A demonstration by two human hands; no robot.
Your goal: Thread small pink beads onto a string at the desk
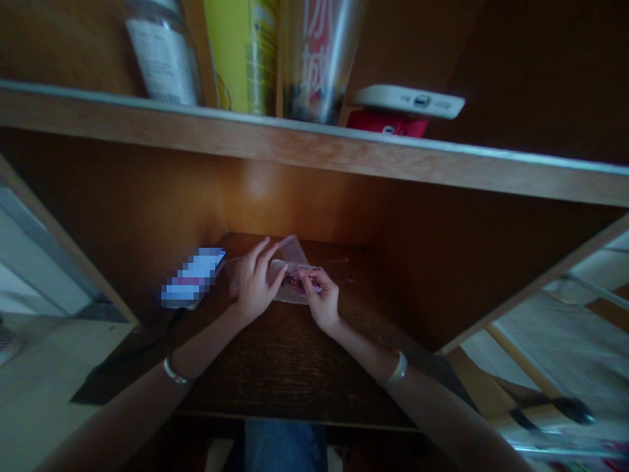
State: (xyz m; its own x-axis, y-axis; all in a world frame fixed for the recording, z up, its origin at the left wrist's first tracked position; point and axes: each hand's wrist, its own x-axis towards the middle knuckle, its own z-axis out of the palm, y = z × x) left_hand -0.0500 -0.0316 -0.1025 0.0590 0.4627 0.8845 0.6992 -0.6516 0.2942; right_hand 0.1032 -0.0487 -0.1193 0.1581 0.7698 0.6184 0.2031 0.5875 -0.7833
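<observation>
Small pink and dark beads [293, 284] lie in a heap on a clear plastic bag [293, 249] on the dark wooden desk. My left hand [256, 278] rests over the bag's left part, fingers spread, thumb towards the beads. At the right side of the heap, my right hand [322, 298] has thumb and fingertips pinched together. Whatever sits between those fingertips is too small to make out. A few tiny pieces [350, 280] lie on the desk right of the bag.
A lit phone [192, 278] with a cable leans at the left. Above the hands runs a shelf edge [314, 141], carrying a bottle [164, 62], a yellow package [240, 59], a clear cup [317, 65] and a white box [410, 99]. Wooden side panels flank the desk.
</observation>
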